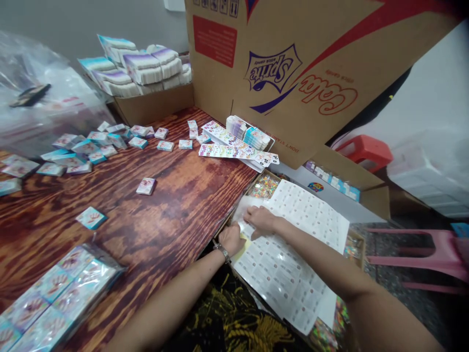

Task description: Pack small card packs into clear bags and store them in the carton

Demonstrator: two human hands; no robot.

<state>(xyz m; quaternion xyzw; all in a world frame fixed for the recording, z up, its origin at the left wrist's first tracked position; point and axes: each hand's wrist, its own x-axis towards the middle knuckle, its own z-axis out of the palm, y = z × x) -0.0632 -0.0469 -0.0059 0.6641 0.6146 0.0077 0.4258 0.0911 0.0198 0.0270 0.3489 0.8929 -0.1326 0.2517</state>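
Note:
A large white sheet of small labels (304, 230) lies over an open cardboard box on my lap, beside the wooden table (164, 205). My left hand (231, 238), with a metal watch at the wrist, pinches the sheet's near-left corner, fingers closed. My right hand (259, 218) presses on the same corner just beyond it, fingers curled on the sheet. A yellowish backing (241, 250) shows under the left hand.
Small blue and pink packets (145, 186) lie scattered on the table, and a wrapped bundle (54, 293) sits at the near left. Sticker strips (234, 146) lie by a big upright Cola/Sprite carton (293, 78). Red stool (362, 149) and pink stool (421, 249) stand right.

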